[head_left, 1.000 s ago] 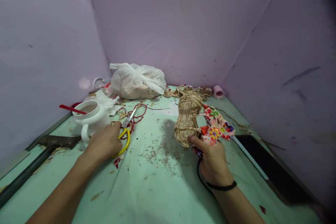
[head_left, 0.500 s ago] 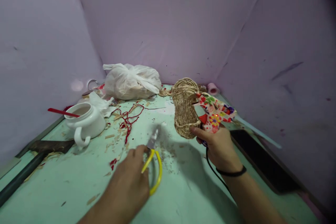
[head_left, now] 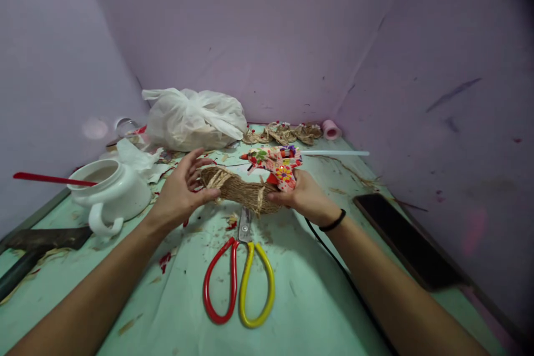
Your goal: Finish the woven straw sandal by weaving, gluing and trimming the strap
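Note:
My right hand (head_left: 306, 197) is closed around the handle of a floral-patterned hot glue gun (head_left: 277, 164), its nozzle facing left and its small light lit. The same thumb pins the right end of a woven straw sole (head_left: 246, 192), a coiled-rope slipper shape with a strap across each end. At the sole's left end is my left hand (head_left: 183, 186), thumb in front and fingers curved loosely behind. Just below lie scissors (head_left: 245, 228), one handle red and one yellow, blades partly hidden under the sole.
A white pot (head_left: 110, 194) with a red stick and a hammer-like tool (head_left: 45, 239) stand left. Behind are a tied plastic bag (head_left: 194, 119), small straw pieces (head_left: 283, 133) and a pink spool (head_left: 331, 129). A black phone (head_left: 404, 239) lies right; the glue gun's cord (head_left: 334, 258) runs toward me.
My left hand has let go of the scissors, which now lie on the table, and has moved to the sole's left end. The sole has tipped from upright to sideways; the glue gun has shifted left.

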### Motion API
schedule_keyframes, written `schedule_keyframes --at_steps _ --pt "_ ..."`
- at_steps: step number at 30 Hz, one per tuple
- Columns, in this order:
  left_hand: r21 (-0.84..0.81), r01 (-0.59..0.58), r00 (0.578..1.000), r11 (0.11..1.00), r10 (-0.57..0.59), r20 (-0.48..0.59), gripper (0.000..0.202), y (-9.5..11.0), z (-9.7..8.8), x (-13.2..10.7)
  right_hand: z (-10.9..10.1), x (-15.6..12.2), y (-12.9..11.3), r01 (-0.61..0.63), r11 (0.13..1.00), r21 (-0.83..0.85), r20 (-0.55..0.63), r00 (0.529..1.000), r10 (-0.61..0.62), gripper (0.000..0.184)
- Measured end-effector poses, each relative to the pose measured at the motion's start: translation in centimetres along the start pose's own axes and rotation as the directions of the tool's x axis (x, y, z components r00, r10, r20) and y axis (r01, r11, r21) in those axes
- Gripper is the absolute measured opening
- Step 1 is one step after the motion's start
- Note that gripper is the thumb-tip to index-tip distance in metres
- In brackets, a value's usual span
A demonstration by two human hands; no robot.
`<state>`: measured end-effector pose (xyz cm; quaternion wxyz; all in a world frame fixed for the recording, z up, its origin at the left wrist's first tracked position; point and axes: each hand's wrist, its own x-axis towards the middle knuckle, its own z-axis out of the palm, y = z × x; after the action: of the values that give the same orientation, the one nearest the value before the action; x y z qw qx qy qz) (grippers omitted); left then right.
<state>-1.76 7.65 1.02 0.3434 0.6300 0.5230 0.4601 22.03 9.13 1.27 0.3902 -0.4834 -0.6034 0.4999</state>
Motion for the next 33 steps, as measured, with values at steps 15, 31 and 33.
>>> schedule_keyframes --at_steps 15,31,33 --pt "-0.433 0.224 0.962 0.873 -0.268 -0.042 0.024 -1.4 -0.4 -1.5 2.2 1.2 2.9 0.048 0.999 -0.013 0.04 0.998 -0.047 0.025" --pt "-0.359 0.166 0.977 0.919 -0.202 -0.064 0.02 -2.3 -1.5 -0.9 2.6 0.9 4.2 0.099 0.988 -0.117 0.029 0.995 -0.096 0.024" --pt "-0.403 0.2 0.967 0.893 -0.246 -0.066 0.021 -2.1 -1.1 -0.9 2.6 0.8 4.1 0.097 0.987 -0.126 0.028 0.995 -0.094 0.024"
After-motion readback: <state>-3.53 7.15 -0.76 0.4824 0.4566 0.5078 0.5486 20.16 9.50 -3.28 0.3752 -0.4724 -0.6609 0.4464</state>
